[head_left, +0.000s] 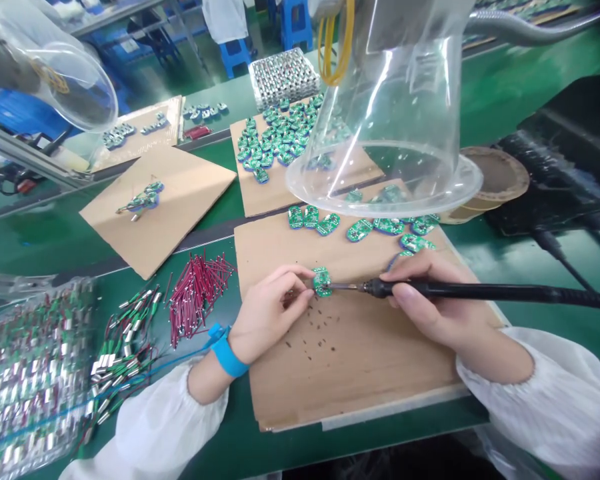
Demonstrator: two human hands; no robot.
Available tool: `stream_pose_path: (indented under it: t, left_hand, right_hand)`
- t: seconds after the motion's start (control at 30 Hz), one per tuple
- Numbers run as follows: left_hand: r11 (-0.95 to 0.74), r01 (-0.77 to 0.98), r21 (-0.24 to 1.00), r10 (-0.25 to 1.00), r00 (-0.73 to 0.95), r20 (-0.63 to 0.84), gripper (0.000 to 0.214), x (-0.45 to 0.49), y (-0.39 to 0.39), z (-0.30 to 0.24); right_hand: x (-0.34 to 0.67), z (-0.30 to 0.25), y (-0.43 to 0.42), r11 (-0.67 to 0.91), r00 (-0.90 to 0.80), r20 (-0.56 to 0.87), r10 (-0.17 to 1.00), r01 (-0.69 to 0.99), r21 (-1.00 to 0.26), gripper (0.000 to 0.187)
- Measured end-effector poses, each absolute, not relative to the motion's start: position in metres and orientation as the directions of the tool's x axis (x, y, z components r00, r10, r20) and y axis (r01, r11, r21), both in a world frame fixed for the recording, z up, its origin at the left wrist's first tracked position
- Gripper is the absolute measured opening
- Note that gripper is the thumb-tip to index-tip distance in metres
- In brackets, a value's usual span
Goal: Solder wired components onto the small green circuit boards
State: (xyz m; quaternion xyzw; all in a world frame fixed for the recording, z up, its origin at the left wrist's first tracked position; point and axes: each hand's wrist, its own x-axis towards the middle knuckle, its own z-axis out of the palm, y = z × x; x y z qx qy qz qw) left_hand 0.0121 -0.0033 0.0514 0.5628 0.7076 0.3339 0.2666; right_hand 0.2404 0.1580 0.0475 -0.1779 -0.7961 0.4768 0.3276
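Observation:
My left hand [273, 303], with a blue wrist strap [229, 355] on, pinches the left edge of a small green circuit board [322, 283] between thumb and fingers. My right hand [437, 300] grips a black soldering iron [505, 292] like a pen. The iron's metal tip points left and meets the board's right side, as far as I can tell. Beneath both hands lies a sheet of cardboard [370, 360] with dark burnt specks. More green boards [359, 230] sit along its far edge.
A clear fume hood [390, 133] hangs low over the far boards. Red wires [197, 293] and small wired metal parts [125, 340] lie at left, beside a bagged tray [30, 373]. Beyond are a board-covered cardboard [260, 200] and a round tin [500, 177].

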Motion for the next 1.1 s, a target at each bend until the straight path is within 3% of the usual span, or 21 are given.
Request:
stream_pose_path:
  t: [0.53, 1.1]
  left_hand:
    - [0.157, 0.614, 0.774, 0.968, -0.249, 0.001, 0.017, 0.0140, -0.0010, 0.0515]
    - [0.151, 0.605, 0.782, 0.968, -0.249, 0.006, 0.016, 0.0141, -0.0010, 0.0512]
  right_hand:
    - [0.2394, 0.0466, 0.1581, 0.564, -0.808, 0.307, 0.503, 0.037, -0.825, 0.006]
    - [0.2389, 0.0503, 0.1571, 0.610, -0.800, 0.333, 0.499, 0.051, -0.791, 0.007]
